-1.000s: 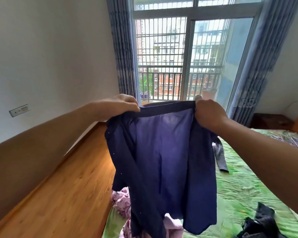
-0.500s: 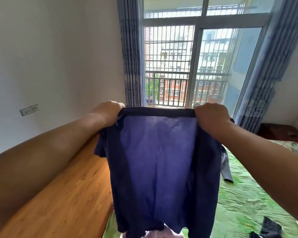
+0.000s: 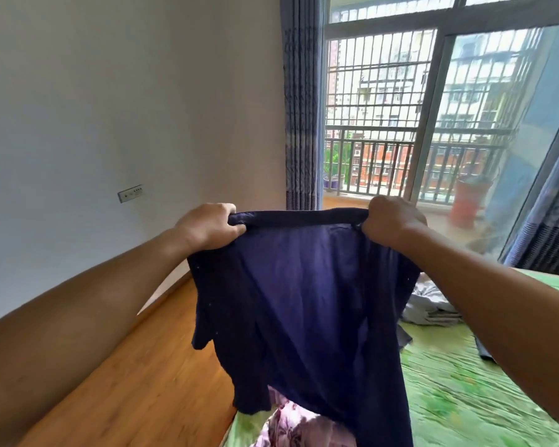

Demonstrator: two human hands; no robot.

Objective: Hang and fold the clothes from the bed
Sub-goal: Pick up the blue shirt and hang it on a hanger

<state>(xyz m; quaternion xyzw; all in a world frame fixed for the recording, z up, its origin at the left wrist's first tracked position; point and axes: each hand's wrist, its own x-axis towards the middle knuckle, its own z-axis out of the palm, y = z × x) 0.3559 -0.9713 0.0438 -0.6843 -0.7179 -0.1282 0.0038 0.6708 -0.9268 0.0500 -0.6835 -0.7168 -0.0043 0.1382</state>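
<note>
Gripping the navy garment point(image 3: 304, 301) by its top band, left hand point(image 3: 208, 225) and right hand point(image 3: 392, 221) hold it level, its length hanging straight down over the bed point(image 3: 465, 398).

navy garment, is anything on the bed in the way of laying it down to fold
Yes: a pink floral garment lies on the bed just under the hem of the navy garment, which the left hand and right hand grip by its top band. A grey garment lies further right; bare cover shows beside them.
</note>
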